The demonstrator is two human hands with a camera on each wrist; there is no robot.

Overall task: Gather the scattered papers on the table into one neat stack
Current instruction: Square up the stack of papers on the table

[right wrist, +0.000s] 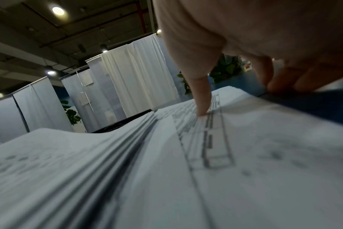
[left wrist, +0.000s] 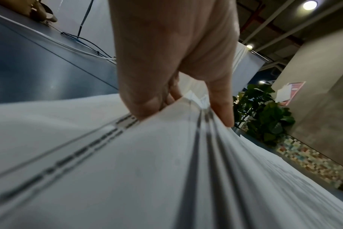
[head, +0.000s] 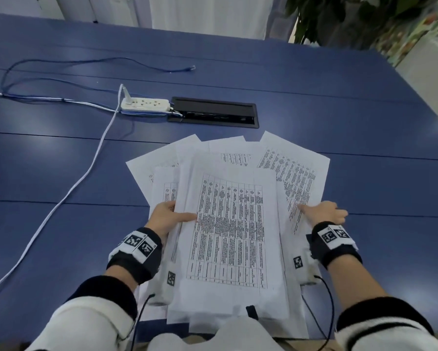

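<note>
A loose fan of white printed papers (head: 228,224) lies on the blue table (head: 364,127) just in front of me, the sheets skewed at different angles. My left hand (head: 166,216) pinches the left edge of the upper sheets, thumb on top and fingers tucked under them. The left wrist view shows that hand (left wrist: 176,62) close up on the papers (left wrist: 147,170). My right hand (head: 323,214) holds the right edge. In the right wrist view its thumb (right wrist: 202,100) presses on the papers (right wrist: 166,170) and its fingers (right wrist: 284,80) curl at the sheet's edge by the table.
Beyond the papers a black cable hatch (head: 212,112) is set into the table, with a white power strip (head: 144,104) beside it. A white cable (head: 68,193) runs from there to the near left edge. A thin blue cable (head: 98,62) loops further back. A plant (head: 339,16) stands at the far right.
</note>
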